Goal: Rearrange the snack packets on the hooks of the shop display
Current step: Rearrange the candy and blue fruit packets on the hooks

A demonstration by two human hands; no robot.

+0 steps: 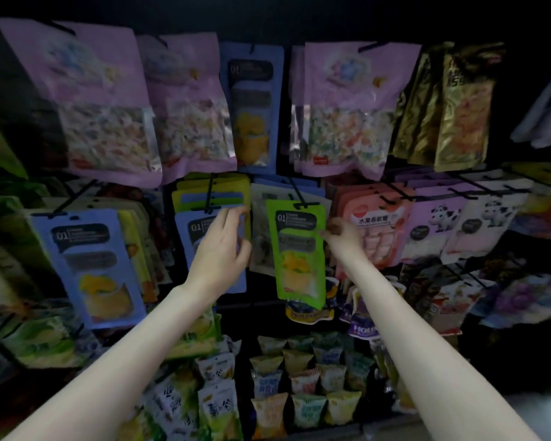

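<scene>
A green snack packet [299,249] hangs at the front of a black hook [301,198] in the middle row. My right hand [341,235] pinches its right edge near the top. Left of it a blue packet [201,230] hangs on another hook [210,195], with yellow-green packets behind it. My left hand [223,246] reaches in front of that blue packet, fingers curled at its upper right corner; whether they grip it I cannot tell. Another blue packet [89,265] hangs further left.
Purple candy bags [109,100] and a blue packet [253,106] hang on the top row, gold bags [452,103] at the right. Pink packets [376,230] and cow-print packets [439,227] hang right of my hand. Below lie bins of small wrapped snacks [299,377].
</scene>
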